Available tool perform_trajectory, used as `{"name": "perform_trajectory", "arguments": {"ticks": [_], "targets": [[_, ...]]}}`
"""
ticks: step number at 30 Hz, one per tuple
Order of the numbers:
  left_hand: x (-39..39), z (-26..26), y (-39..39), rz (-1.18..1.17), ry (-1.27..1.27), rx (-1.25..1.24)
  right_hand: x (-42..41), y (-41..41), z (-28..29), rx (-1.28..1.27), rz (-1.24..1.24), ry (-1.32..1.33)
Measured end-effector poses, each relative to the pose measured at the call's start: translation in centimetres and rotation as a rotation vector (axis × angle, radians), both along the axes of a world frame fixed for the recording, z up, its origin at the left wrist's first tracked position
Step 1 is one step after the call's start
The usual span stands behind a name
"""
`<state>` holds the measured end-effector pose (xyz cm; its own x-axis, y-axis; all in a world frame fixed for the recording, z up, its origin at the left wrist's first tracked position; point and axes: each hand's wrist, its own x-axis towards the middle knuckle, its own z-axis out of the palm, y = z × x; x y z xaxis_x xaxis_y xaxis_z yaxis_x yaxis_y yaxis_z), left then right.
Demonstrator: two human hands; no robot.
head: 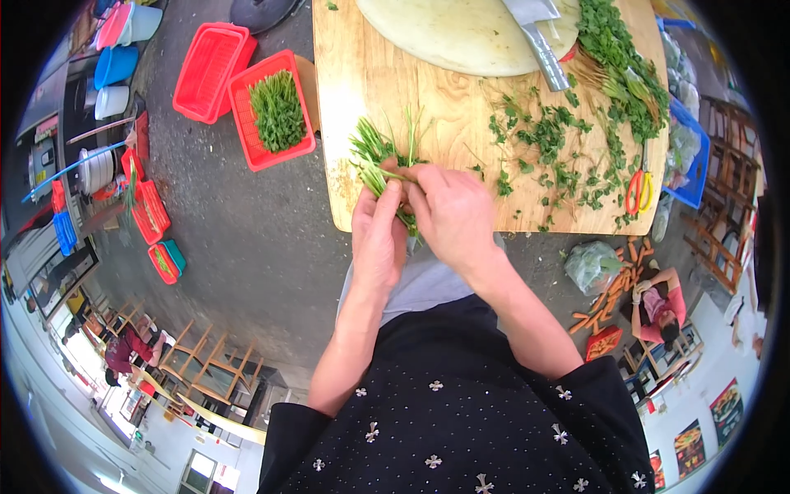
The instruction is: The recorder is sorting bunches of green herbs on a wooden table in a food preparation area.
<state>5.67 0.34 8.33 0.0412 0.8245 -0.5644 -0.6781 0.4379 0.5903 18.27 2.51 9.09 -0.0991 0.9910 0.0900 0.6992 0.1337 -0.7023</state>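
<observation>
My left hand point(384, 238) grips a bunch of green leafy herb stems point(370, 139) at the near left edge of the wooden table point(432, 99). Against that bunch, my right hand point(453, 210) has its thumb and fingers on a thin stem, its palm turned away from view. Loose leaves and sprigs point(555, 136) lie scattered over the table to the right. Behind them is a larger pile of rooted leafy herbs point(617, 68). A cleaver point(543, 49) rests on the round white chopping board point(426, 31), its handle reaching over the rim.
Left of the table, a red plastic basket point(247, 148) holds trimmed greens, beside an empty-looking red basket point(207, 74). Scissors point(640, 188) with red and yellow handles lie at the table's right edge. Carrots point(611, 290) and a plastic bag point(592, 267) are on the floor near a seated person point(660, 305).
</observation>
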Motion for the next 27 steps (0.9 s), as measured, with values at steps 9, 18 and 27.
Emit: {"name": "perform_trajectory", "arguments": {"ticks": [9,18,27], "targets": [[-1.3,-2.8,-3.4,0.042,-0.028,-0.266,-1.2,-4.0,-2.4,0.02,0.144,-0.123],[-2.5,-4.4,-3.6,0.13,0.007,-0.304,1.6,-3.7,-3.8,-0.272,-0.169,0.287],[-3.3,-5.1,-4.5,0.153,-0.069,-0.237,0.9,-0.3,-6.6,-0.689,-0.221,0.037]]}}
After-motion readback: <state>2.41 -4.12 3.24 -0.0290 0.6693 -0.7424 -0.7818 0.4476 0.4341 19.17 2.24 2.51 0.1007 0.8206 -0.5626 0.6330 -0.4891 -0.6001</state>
